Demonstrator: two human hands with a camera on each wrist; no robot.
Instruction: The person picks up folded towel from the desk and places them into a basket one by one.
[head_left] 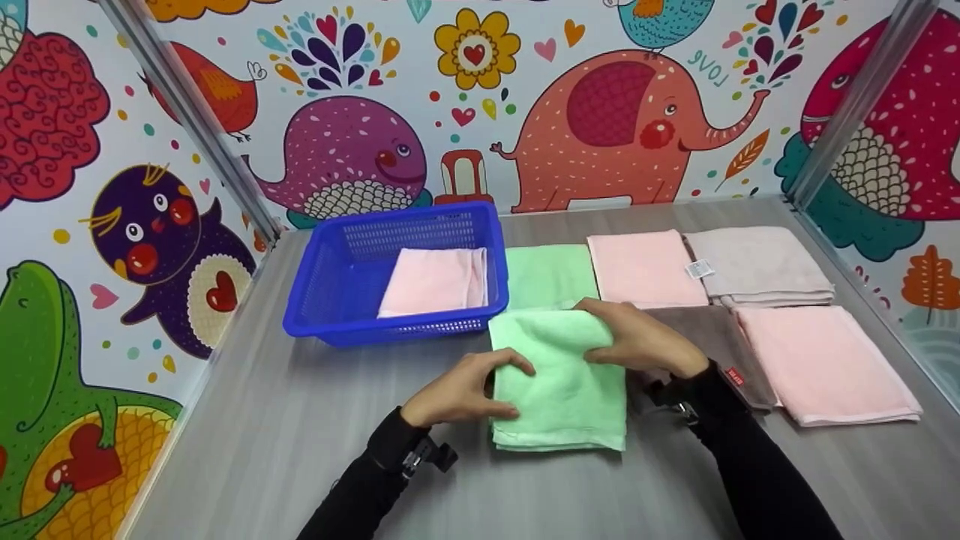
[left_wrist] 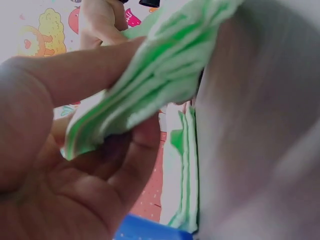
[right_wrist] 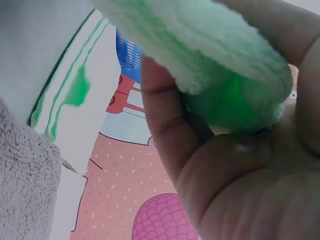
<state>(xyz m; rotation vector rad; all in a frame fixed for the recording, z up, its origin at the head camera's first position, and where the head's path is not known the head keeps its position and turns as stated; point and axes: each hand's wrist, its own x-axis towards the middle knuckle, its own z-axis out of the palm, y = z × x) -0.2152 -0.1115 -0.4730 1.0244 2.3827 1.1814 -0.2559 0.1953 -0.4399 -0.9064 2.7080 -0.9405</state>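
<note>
A folded light-green towel [head_left: 559,382] lies at the middle of the grey table [head_left: 300,450]. My left hand [head_left: 469,390] grips its left edge, thumb under and fingers over the layered folds [left_wrist: 150,80]. My right hand [head_left: 637,337] holds the far right corner, fingers curled round the thick fold [right_wrist: 230,75]. A second green towel [head_left: 549,275] lies flat just behind. A blue plastic basket [head_left: 352,262] at the left holds one folded pink towel [head_left: 436,281].
Behind and to the right lie a pink towel [head_left: 645,268], a beige one [head_left: 757,264], a grey-brown one [head_left: 720,341] under my right forearm, and another pink one [head_left: 825,364]. Cartoon-printed walls close in the table on three sides.
</note>
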